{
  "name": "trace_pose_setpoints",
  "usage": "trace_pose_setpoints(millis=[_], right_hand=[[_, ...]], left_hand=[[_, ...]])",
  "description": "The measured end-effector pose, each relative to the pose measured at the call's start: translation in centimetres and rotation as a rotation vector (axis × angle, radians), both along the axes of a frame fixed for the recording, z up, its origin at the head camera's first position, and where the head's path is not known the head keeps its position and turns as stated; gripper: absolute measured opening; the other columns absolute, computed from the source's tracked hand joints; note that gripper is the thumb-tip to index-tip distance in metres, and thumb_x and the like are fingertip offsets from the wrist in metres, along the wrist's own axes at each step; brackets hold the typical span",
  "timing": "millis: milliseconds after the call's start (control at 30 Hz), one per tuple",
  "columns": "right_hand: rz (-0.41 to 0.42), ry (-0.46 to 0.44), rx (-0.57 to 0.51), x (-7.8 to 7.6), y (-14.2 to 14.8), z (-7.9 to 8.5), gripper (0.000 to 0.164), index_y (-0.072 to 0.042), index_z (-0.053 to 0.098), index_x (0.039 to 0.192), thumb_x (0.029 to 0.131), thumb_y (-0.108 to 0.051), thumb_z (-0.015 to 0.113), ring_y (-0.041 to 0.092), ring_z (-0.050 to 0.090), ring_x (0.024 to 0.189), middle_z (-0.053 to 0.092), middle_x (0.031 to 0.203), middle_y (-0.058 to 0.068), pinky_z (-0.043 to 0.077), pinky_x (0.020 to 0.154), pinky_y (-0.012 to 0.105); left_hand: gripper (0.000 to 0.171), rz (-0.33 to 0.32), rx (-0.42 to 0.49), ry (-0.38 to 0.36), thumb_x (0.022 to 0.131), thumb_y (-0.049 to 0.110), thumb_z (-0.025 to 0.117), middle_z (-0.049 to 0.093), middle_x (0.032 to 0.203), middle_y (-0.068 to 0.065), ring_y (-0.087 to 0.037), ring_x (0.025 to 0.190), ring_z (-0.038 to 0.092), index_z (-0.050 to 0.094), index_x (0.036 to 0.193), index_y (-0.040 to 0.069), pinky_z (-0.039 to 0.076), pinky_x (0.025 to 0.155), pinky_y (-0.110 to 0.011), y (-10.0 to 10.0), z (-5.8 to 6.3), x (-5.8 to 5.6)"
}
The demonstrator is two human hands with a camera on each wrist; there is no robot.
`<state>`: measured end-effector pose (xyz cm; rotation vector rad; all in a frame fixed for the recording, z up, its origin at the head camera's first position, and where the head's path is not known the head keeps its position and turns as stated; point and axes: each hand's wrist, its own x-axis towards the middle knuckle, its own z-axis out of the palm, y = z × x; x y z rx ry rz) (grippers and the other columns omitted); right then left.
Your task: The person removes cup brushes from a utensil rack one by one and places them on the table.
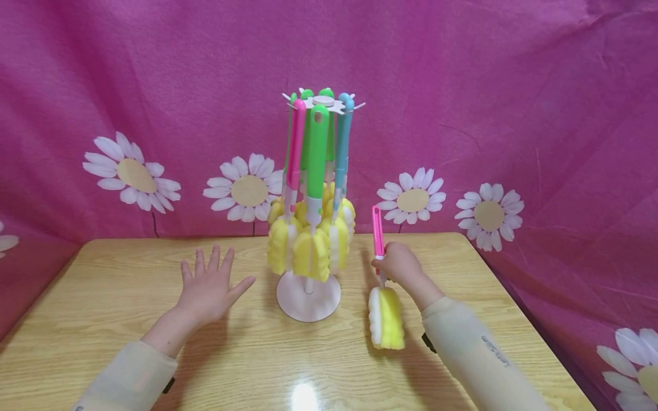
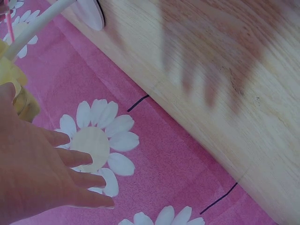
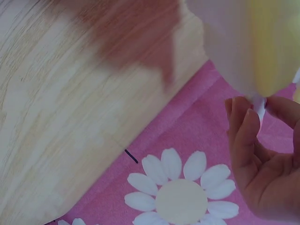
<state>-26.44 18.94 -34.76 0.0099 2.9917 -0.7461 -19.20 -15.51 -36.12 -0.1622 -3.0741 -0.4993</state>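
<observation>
My right hand (image 1: 403, 265) pinches a sponge brush by its neck, just below the pink handle (image 1: 377, 231). The brush's yellow and white sponge head (image 1: 388, 318) hangs downward over the right part of the table. In the right wrist view, thumb and fingers of the right hand (image 3: 265, 159) meet at the brush's thin white stem. The left hand (image 1: 208, 291) is spread, holding nothing, left of a white stand (image 1: 308, 302). On that stand hang several sponge brushes with green, pink and blue handles; a green handle (image 1: 317, 154) faces front.
A light wooden table (image 1: 247, 365) lies under everything, its far edge against a magenta cloth (image 1: 205, 68) printed with white daisies. The stand's round base rests near the table's middle, between the two hands. A light glare shows at the near edge.
</observation>
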Motion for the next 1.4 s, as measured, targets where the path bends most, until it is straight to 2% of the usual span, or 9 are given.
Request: trace_pose_setpoints(millis=[200,333,567,700,933,1100,1400], right_hand=[[0.008,-0.048,0.045,-0.2,-0.8,-0.9,0.015,-0.005,0.06,0.07,0.081,-0.014,0.061,0.01,0.049,0.044,0.053,0.05,0.0,0.039,0.044,0.021],[0.006,-0.061,0.065,-0.2,-1.2,-1.3,0.015,-0.005,0.06,0.069,0.081,-0.014,0.063,0.01,0.047,0.044,0.052,0.051,-0.001,0.038,0.043,0.021],[0.002,-0.117,0.072,-0.4,-1.5,-2.0,0.014,-0.005,0.059,0.073,0.083,-0.014,0.063,0.01,0.048,0.045,0.055,0.053,0.001,0.038,0.043,0.021],[0.028,-0.15,0.08,-0.5,-1.6,-2.6,0.016,-0.005,0.059,0.068,0.083,-0.012,0.061,0.01,0.05,0.041,0.058,0.048,0.002,0.038,0.041,0.02],[0.04,-0.161,0.131,-0.5,-2.0,-3.9,0.012,-0.006,0.056,0.067,0.078,-0.008,0.062,0.009,0.047,0.038,0.053,0.045,0.0,0.035,0.038,0.019],[0.05,-0.179,0.118,-0.1,-2.6,-4.4,0.015,-0.005,0.055,0.067,0.079,-0.008,0.064,0.01,0.047,0.037,0.052,0.044,0.001,0.036,0.038,0.019],[0.055,-0.189,0.198,-0.3,-3.0,-5.1,0.023,-0.009,0.056,0.062,0.081,-0.015,0.066,0.01,0.047,0.039,0.051,0.044,-0.002,0.036,0.043,0.023]], left_hand=[[0.085,0.001,0.002,0.003,0.092,0.06,0.039,0.012,0.15,-0.035,-0.059,0.135,-0.001,0.021,0.147,-0.002,-0.004,0.102,-0.074,0.0,0.0,0.0],[0.086,0.002,0.002,0.003,0.091,0.061,0.039,0.012,0.15,-0.035,-0.059,0.135,-0.001,0.021,0.147,-0.002,-0.004,0.101,-0.074,-0.1,0.0,0.0],[0.086,0.004,0.003,0.0,0.091,0.061,0.038,0.011,0.15,-0.035,-0.06,0.135,-0.002,0.02,0.147,-0.002,-0.005,0.101,-0.074,-0.1,-0.1,-0.1],[0.086,0.004,0.004,-0.001,0.092,0.06,0.039,0.011,0.15,-0.035,-0.06,0.135,-0.002,0.02,0.147,-0.002,-0.005,0.101,-0.074,-0.2,-0.2,-0.1],[0.084,0.003,0.002,-0.004,0.092,0.059,0.04,0.011,0.15,-0.035,-0.06,0.135,-0.002,0.02,0.147,-0.002,-0.004,0.102,-0.074,-0.2,-0.2,0.0],[0.084,0.0,0.013,-0.013,0.092,0.059,0.039,0.011,0.15,-0.034,-0.059,0.135,-0.002,0.021,0.147,-0.003,-0.005,0.102,-0.074,-0.2,-0.1,0.2],[0.085,-0.003,0.007,-0.005,0.092,0.06,0.038,0.011,0.15,-0.035,-0.06,0.134,-0.001,0.021,0.146,-0.003,-0.004,0.101,-0.074,-0.2,-0.4,0.0]])
